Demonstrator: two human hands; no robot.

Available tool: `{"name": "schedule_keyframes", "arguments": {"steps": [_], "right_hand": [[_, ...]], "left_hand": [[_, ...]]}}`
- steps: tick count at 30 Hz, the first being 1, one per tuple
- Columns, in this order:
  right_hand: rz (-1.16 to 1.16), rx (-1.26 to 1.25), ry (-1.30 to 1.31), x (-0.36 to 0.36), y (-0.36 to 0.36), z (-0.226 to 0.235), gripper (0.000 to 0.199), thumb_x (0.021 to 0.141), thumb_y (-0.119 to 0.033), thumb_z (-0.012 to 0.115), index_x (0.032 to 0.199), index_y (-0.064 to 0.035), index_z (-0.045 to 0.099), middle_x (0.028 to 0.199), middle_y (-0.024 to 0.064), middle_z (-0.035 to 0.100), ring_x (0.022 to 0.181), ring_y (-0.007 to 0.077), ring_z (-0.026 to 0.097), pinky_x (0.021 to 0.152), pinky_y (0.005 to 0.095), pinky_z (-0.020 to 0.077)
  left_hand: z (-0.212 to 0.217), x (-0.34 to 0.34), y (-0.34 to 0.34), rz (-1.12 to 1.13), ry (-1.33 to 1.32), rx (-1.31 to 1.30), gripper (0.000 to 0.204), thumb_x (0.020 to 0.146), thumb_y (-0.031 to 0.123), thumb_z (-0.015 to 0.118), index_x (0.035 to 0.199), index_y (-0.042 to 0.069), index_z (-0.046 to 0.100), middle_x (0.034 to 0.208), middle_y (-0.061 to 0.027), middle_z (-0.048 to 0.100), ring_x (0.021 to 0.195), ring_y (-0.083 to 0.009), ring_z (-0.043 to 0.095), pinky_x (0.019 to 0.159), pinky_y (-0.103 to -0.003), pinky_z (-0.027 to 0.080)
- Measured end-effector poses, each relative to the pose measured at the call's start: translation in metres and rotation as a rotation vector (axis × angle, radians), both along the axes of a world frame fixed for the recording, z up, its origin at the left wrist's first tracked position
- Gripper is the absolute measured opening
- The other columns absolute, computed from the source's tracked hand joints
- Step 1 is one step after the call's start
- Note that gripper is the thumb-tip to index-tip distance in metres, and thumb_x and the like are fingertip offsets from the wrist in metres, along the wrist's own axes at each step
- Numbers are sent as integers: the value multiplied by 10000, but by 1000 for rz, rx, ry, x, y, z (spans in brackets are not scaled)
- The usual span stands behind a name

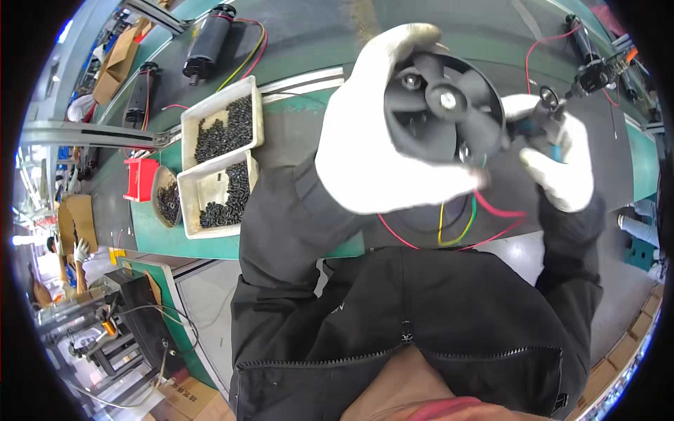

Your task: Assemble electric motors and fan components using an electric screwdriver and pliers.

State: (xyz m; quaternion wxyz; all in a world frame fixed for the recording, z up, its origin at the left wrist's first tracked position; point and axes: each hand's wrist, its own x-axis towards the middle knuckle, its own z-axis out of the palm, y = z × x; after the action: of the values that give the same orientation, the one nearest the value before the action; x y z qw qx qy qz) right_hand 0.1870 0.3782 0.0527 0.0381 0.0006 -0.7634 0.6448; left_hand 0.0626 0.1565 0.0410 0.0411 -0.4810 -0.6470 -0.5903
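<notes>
My left hand (358, 137), in a white glove, is wrapped round the rim of a black motor fan (447, 102). The fan's blades and round hub face up toward me. Red, yellow and green wires (449, 235) hang below it. My right hand (565, 165), also gloved in white, is closed round a dark tool with teal parts (549, 123) at the fan's right side. Its exact kind is partly hidden by the fingers. The fan's underside is out of sight.
Two white trays (184, 144) of small black parts stand at the left, beside a round bowl (156, 203) and a red bin (142, 178). Black motors (210, 42) with wires lie at the back. A black tool with an orange end (597, 76) is at the right. Another person's gloved hand (81, 250) shows far left.
</notes>
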Motion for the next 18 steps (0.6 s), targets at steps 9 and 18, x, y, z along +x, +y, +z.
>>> {"name": "schedule_keyframes", "arguments": {"steps": [9, 18], "right_hand": [[237, 1248, 91, -13, -18, 104, 633, 567, 85, 471, 1188, 36, 587, 970, 127, 551, 833, 179, 543, 803, 286, 456], [-166, 103, -483, -2, -25, 99, 568, 666, 121, 500, 1219, 10, 577, 1044, 119, 573, 839, 163, 547, 811, 283, 459]], "left_hand": [[-19, 8, 6, -177, 31, 211, 990, 412, 276, 948, 1224, -25, 468, 1188, -197, 529, 1070, -285, 572, 886, -384, 482], [-15, 15, 4, -81, 257, 274, 679, 430, 407, 893, 928, 23, 637, 1134, -303, 516, 1013, -398, 580, 828, -437, 507]]}}
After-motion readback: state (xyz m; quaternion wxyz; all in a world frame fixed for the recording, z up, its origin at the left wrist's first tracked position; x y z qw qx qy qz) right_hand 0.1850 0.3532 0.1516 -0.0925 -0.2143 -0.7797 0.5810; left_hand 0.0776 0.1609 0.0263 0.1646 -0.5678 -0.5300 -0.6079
